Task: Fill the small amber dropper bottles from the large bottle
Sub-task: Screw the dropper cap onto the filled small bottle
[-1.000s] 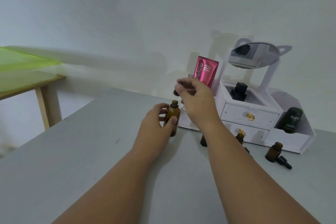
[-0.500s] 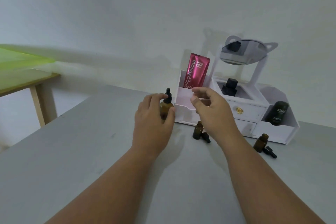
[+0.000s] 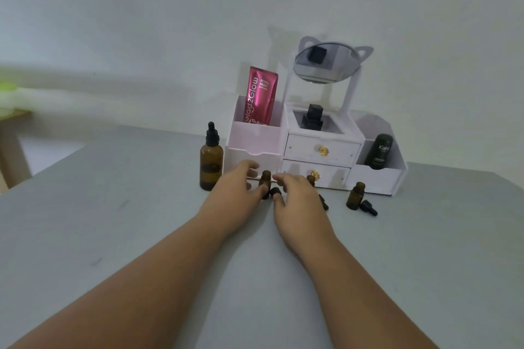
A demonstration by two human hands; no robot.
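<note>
Released, the capped large bottle is left beside the white organizer. A small amber bottle before it is flanked by half-curled left hand and right hand, grips unclear; capping is likely next.

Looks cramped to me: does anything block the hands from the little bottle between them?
Nothing visible. The small bottle stands directly between the left hand and right hand; a loose cap lies beside it.

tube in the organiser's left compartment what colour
Magenta-pink tube with white lettering, best in the head view.
</note>
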